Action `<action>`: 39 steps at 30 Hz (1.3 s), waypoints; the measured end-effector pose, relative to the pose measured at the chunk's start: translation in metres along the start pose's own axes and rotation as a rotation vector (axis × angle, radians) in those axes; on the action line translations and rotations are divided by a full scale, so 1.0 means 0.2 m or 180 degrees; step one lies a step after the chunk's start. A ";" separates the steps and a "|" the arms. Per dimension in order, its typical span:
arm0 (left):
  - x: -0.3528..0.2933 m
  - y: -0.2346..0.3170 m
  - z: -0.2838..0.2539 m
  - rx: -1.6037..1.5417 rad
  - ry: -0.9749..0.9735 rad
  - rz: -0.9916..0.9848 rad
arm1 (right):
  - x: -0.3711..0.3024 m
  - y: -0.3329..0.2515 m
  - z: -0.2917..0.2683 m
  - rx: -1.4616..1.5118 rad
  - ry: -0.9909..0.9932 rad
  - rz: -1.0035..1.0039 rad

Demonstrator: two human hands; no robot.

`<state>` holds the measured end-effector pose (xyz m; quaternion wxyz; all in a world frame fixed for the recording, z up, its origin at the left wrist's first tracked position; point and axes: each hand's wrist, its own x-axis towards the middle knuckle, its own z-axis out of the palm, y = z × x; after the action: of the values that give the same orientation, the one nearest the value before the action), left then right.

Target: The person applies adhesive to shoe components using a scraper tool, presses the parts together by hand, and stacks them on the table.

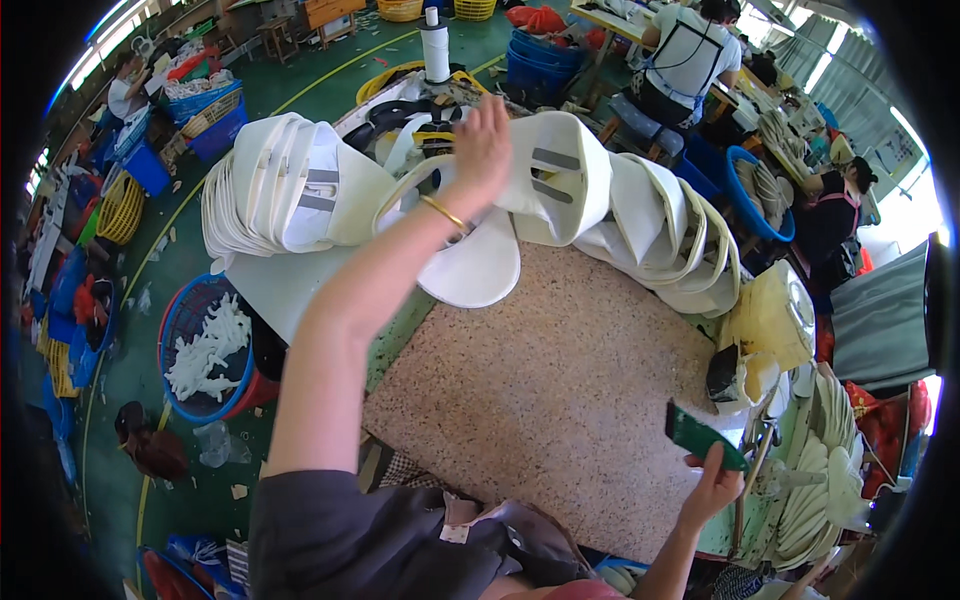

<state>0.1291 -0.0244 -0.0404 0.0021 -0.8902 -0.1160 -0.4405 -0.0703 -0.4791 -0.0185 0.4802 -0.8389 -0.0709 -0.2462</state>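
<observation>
My left hand (pixel 483 150) is stretched far across the work table, its fingers extended. It is beside a white curved shell with two grey strips (pixel 550 170); whether it touches the shell I cannot tell. Under that wrist lies a white shell piece with a rounded flap (pixel 475 265). To the left stands a nested row of similar white shells (pixel 265 190), and to the right another leaning row (pixel 665 230). Low on the right, my right hand (pixel 715 490) grips a flat green scraper (pixel 705 437) with a dark edge above the speckled board (pixel 540 380).
A yellowish plastic container (pixel 770 315) and white flat pieces (pixel 820 490) stand along the right edge. A blue basket (pixel 205 345) of white scraps is on the floor at left. A white thread spool (pixel 435 50) stands at the back. One co-worker (pixel 690 60) sits beyond; others are farther off.
</observation>
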 end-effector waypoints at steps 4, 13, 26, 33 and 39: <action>-0.07 -0.49 -0.02 -0.2536 -0.2617 0.0920 | 0.13 0.12 -0.04 -0.0378 0.0163 -0.0168; 0.22 -0.30 -1.14 -0.0590 -0.3737 0.0884 | 0.69 0.42 -0.20 -0.1371 0.0345 0.0194; -0.28 0.79 -0.58 -0.1637 -0.2728 0.1632 | 0.57 0.56 -0.29 0.1420 -0.0071 0.1846; -0.27 0.83 -0.58 -0.1441 -0.2802 0.1765 | 0.22 0.21 0.33 0.1165 -0.0954 0.1113; -0.28 0.75 -0.46 -0.1974 -0.2517 0.1992 | 0.14 0.21 0.47 -0.0797 -0.0548 -0.0923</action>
<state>0.0546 -0.1914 -0.0138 -0.1718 -0.9377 0.2943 -0.0672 0.0017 -0.4267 -0.0765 0.3240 -0.8910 -0.2006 -0.2470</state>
